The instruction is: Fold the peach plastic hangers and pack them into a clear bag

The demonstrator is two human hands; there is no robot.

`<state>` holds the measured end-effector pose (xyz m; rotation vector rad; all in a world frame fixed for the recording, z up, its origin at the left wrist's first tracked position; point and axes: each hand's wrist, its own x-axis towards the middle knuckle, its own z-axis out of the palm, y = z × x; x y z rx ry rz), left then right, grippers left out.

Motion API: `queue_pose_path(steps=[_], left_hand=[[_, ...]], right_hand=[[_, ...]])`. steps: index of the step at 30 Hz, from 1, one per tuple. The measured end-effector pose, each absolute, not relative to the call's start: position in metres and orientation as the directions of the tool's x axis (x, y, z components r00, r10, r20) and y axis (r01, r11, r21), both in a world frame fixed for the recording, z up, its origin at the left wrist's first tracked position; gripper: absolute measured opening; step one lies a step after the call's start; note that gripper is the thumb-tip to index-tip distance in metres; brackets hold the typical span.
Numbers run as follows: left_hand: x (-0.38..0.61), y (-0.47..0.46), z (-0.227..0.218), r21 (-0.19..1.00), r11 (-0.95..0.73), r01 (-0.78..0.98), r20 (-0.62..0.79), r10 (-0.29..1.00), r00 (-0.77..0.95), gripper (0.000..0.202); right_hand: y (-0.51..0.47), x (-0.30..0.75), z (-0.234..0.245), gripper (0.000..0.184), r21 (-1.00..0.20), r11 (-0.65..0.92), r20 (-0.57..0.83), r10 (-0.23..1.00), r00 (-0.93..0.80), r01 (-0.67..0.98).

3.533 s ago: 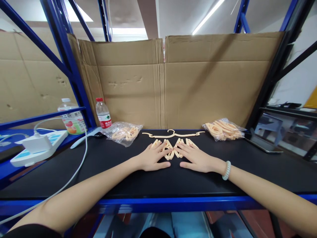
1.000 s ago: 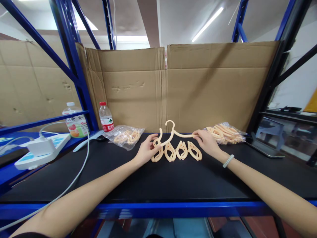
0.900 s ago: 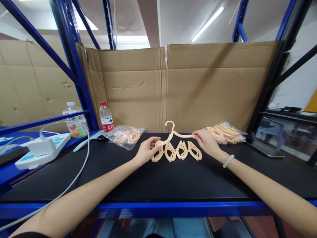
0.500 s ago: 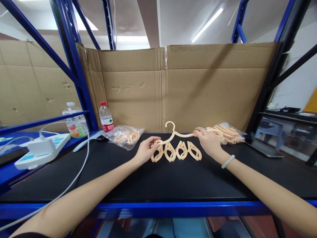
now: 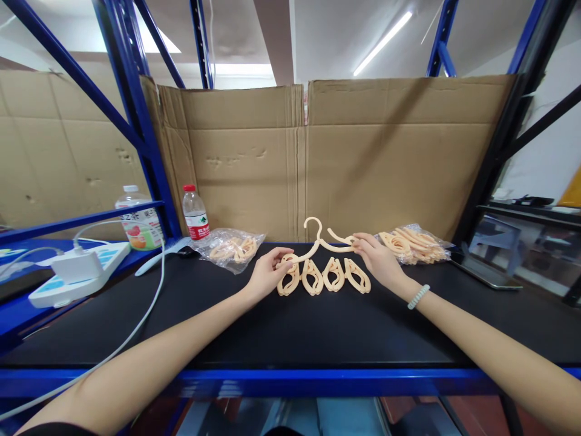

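Hanger (image 5: 319,241), cream; left hand (image 5: 265,272) pinches its left arm, right hand (image 5: 379,260) its right; four looped pieces (image 5: 319,280) in row on near side of hanger

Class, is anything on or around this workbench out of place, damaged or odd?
A white cable trails loosely past the blue front edge near the left forearm, oddly placed because it might snag; the cardboard backing has scuff marks.

Bright ceiling tube (image 5: 382,43), cardboard (image 5: 408,175) shadowed (diagonally)
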<state>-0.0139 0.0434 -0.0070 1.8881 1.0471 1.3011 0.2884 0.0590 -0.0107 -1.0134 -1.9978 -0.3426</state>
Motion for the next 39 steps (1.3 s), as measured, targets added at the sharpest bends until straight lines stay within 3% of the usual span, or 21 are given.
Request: queue_pose_path(steps=[5, 10, 14, 18, 22, 26, 29, 32, 34, 39], left_hand=[[-0.012, 0.042, -0.006, 0.845, -0.485, 0.227, 0.449, 0.872, 0.192, 0.036], [-0.012, 0.041, -0.001, 0.923, -0.383, 0.020, 0.381, 0.921, 0.085, 0.042], [-0.015, 0.040, 0.008, 0.947, -0.260, -0.187, 0.267, 0.964, 0.014, 0.045], [-0.011, 0.033, 0.011, 0.939, -0.258, -0.229, 0.282, 0.956, 0.080, 0.033], [-0.001, 0.021, 0.007, 0.956, -0.243, -0.162, 0.272, 0.944, 0.189, 0.032], [0.008, 0.012, 0.000, 0.964, -0.241, -0.109, 0.262, 0.931, 0.253, 0.034], [0.009, 0.010, -0.002, 0.965, -0.245, -0.092, 0.261, 0.928, 0.267, 0.034], [0.009, 0.011, -0.003, 0.963, -0.250, -0.101, 0.267, 0.933, 0.242, 0.033], [0.009, 0.010, -0.002, 0.960, -0.260, -0.101, 0.277, 0.931, 0.237, 0.032], [0.011, 0.007, 0.000, 0.955, -0.279, -0.099, 0.296, 0.913, 0.280, 0.031]], right_hand=[[0.062, 0.288, -0.008, 0.012, -0.442, 0.683, 0.764, 0.626, -0.155, 0.581], [0.065, 0.291, -0.005, 0.028, -0.718, 0.652, 0.658, 0.750, -0.070, 0.244], [0.060, 0.293, 0.000, 0.041, -0.845, 0.534, 0.534, 0.845, -0.005, -0.018], [0.048, 0.282, 0.003, 0.045, -0.880, 0.442, 0.457, 0.888, -0.055, -0.173], [0.034, 0.261, -0.001, 0.043, -0.910, 0.379, 0.401, 0.908, -0.122, -0.170], [0.016, 0.242, -0.005, 0.036, -0.896, 0.444, 0.429, 0.866, -0.257, 0.002], [0.002, 0.233, -0.006, 0.033, -0.790, 0.583, 0.480, 0.780, -0.402, 0.189], [-0.006, 0.229, -0.006, 0.031, -0.659, 0.679, 0.546, 0.728, -0.415, 0.323], [-0.006, 0.228, -0.007, 0.030, -0.633, 0.692, 0.576, 0.721, -0.386, 0.348], [0.000, 0.231, -0.012, 0.032, -0.693, 0.660, 0.558, 0.745, -0.364, 0.289]])
